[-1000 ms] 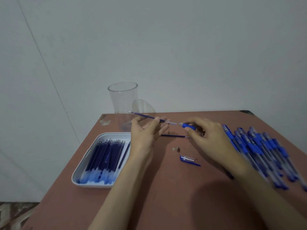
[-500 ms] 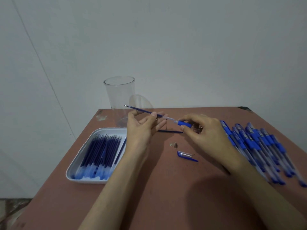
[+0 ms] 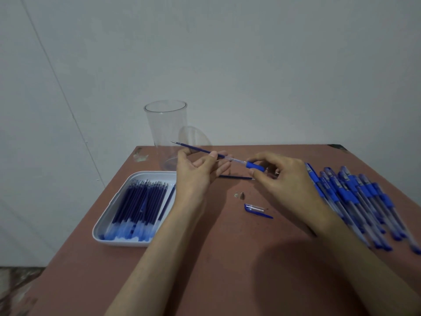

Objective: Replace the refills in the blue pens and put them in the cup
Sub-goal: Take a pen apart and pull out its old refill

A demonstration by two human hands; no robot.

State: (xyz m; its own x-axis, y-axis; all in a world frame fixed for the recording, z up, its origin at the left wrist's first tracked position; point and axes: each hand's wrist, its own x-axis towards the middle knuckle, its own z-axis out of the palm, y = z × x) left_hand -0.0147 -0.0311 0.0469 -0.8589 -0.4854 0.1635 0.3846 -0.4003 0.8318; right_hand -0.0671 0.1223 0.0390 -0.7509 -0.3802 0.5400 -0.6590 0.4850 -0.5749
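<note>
Above the middle of the table (image 3: 227, 258), both my hands work on one pen (image 3: 253, 165). My left hand (image 3: 196, 173) is palm up, with thumb and forefinger pinching a dark blue refill (image 3: 196, 148); the other fingers lie loosely curled beneath it. The refill slants up and to the left, its tip bare in front of the cup (image 3: 167, 131), and its other end runs into the pen's clear front. My right hand (image 3: 281, 182) holds that pen by its blue grip, forefinger on top and thumb below, fingers curled round it. How deep the refill sits I cannot tell, since my fingers hide the barrel.

The cup is clear plastic and stands upright at the far edge of the table, behind my left hand, with no pens in it. Left of my left forearm lies a white tray (image 3: 123, 243) packed with spare refills (image 3: 139, 206), lying side by side. On the table under my hands lies a loose refill (image 3: 235, 177), partly covered by my fingers. Nearer to me sit a small metal tip (image 3: 242, 195) and, just beyond it, a blue cap (image 3: 256, 209), both apart from everything else. To the right of my right wrist a heap of blue pens (image 3: 364, 201) lies in a rough row, capped.
</note>
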